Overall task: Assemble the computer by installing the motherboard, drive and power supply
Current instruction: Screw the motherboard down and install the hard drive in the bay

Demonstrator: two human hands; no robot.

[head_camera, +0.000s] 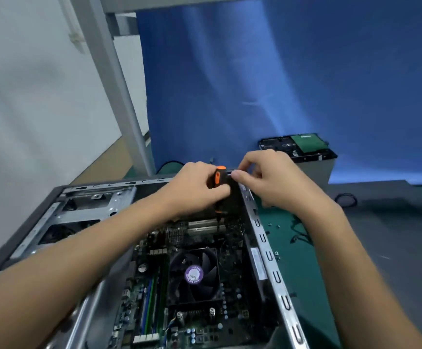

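Note:
An open computer case (270, 258) lies on its side with the motherboard (179, 285) and its black CPU fan (194, 273) inside. My left hand (194, 182) grips the orange-and-black handle of a screwdriver (219, 176), which stands upright over the board's far end near the case's right wall. My right hand (273, 177) pinches the top of the screwdriver with thumb and fingers. The screwdriver's tip is hidden behind the handle and hands. A hard drive (298, 146), circuit board up, lies on the grey power supply box (315, 170) behind my right hand.
Several loose screws (273, 226) and a black cable (346, 200) lie on the green mat (305, 273) right of the case. The empty drive cage (84, 210) fills the case's left part. A blue cloth (280, 84) hangs behind, and a grey post (119, 84) stands at the left.

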